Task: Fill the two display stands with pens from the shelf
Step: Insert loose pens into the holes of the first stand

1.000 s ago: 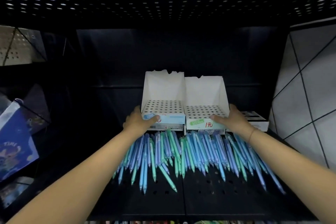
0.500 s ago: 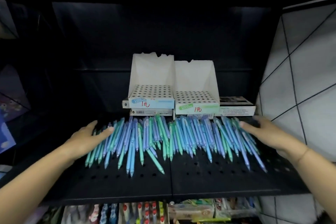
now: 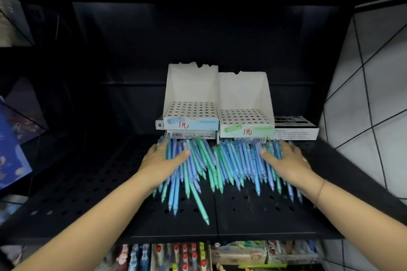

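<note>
Two white cardboard display stands sit side by side at the back of the black shelf (image 3: 253, 218): the left stand (image 3: 191, 114) with a blue label, the right stand (image 3: 245, 120) with a green label. Their hole grids hold no pens. In front of them lies a heap of blue and green pens (image 3: 220, 160). My left hand (image 3: 163, 160) lies flat on the heap's left side, fingers straight. On the heap's right side rests my right hand (image 3: 284, 160), also flat. Both hands cover some pens.
A flat black-and-white box (image 3: 296, 131) lies right of the stands. The stands rest on flat boxes (image 3: 190, 134). A tiled wall (image 3: 374, 94) closes the right side. Blue packaged goods (image 3: 11, 152) stand at the left; more stationery (image 3: 187, 255) fills the shelf below.
Both hands left the fronts of the stands, dropped to the shelf at the heap's outer edges, then moved inward onto the pens, pushing the heap narrower.
</note>
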